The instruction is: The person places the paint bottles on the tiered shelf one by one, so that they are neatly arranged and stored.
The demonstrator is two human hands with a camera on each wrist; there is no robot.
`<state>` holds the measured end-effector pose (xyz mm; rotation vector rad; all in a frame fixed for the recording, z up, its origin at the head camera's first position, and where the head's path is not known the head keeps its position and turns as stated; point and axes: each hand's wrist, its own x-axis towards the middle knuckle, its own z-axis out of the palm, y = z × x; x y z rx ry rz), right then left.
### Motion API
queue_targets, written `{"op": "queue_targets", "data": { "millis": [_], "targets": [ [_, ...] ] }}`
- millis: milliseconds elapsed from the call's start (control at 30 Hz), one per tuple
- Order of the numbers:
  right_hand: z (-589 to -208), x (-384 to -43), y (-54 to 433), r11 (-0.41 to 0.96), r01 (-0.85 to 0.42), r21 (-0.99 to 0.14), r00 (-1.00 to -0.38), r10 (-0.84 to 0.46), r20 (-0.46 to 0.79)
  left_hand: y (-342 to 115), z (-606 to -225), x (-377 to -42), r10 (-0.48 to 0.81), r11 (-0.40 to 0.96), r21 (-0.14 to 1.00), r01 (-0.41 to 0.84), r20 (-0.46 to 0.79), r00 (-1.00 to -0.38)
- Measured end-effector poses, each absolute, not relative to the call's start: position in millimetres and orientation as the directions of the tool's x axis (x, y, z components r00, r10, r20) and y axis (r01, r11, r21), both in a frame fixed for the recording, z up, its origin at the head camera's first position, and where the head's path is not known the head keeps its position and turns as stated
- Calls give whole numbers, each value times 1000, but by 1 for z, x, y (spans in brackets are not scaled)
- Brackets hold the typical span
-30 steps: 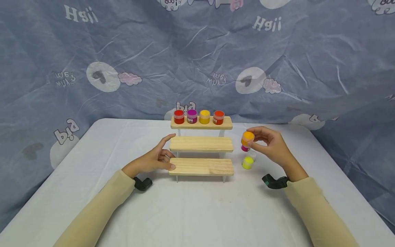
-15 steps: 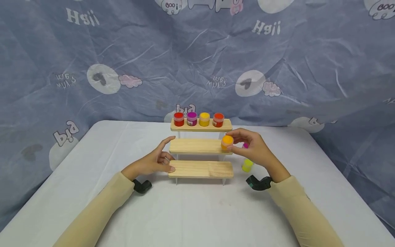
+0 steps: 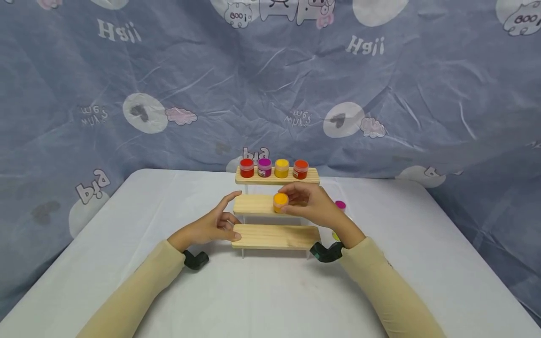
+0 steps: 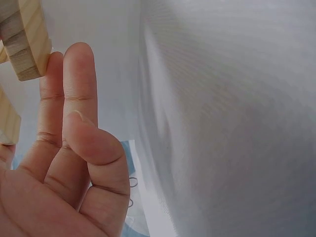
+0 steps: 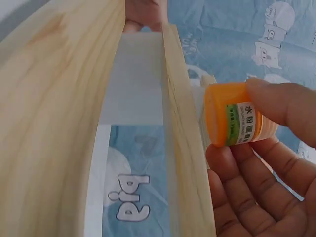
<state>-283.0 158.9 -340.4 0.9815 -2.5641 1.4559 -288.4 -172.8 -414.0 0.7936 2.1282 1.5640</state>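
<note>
My right hand [image 3: 314, 204] pinches an orange gouache paint jar [image 3: 281, 203] between thumb and fingers, over the middle step [image 3: 253, 204] of a three-step wooden display rack. In the right wrist view the same jar [image 5: 237, 113] shows its green and white label, close beside a plank edge [image 5: 185, 128]. My left hand [image 3: 211, 225] rests at the rack's left end, its thumb at the bottom step [image 3: 274, 236] and its index finger reaching up by the middle one. In the left wrist view, fingertips [image 4: 79, 59] lie near a plank end [image 4: 29, 44].
Red [image 3: 247, 168], purple [image 3: 264, 167], yellow [image 3: 281, 168] and orange-red [image 3: 300, 169] jars line the top step. Right of the rack, a magenta-lidded jar [image 3: 340, 205] and a partly hidden yellow-green jar [image 3: 336, 236] stand on the white tablecloth [image 3: 270, 295]. A patterned blue-grey curtain [image 3: 236, 94] hangs behind.
My right hand has carried the orange paint jar leftward from the table at the right to the middle step. My left hand has stayed at the rack's left end.
</note>
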Motion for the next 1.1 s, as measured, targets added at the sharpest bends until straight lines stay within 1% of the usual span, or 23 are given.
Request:
{"op": "queue_targets", "data": {
  "millis": [267,500,633,733,1100],
  "targets": [
    [-340,-286,126,330,-496,-803,-810,-510,290,-171,-413,-287,626,239,949,205,11,-780],
    [-345,-289,104,317,-493,-810,-811,-505,295,-171,-413,-287,629,245,949,199,1,-777],
    [-347,-288,97,320,-474,-820,-828,-477,293,-172,-414,-287,632,248,947,202,0,-775],
    [-348,-288,93,333,-482,-810,-834,-458,308,-172,-415,-287,636,249,945,210,4,-772],
    [-353,-292,84,365,-537,-761,-815,-457,356,-172,-416,-287,634,242,946,217,15,-773]
  ]
}}
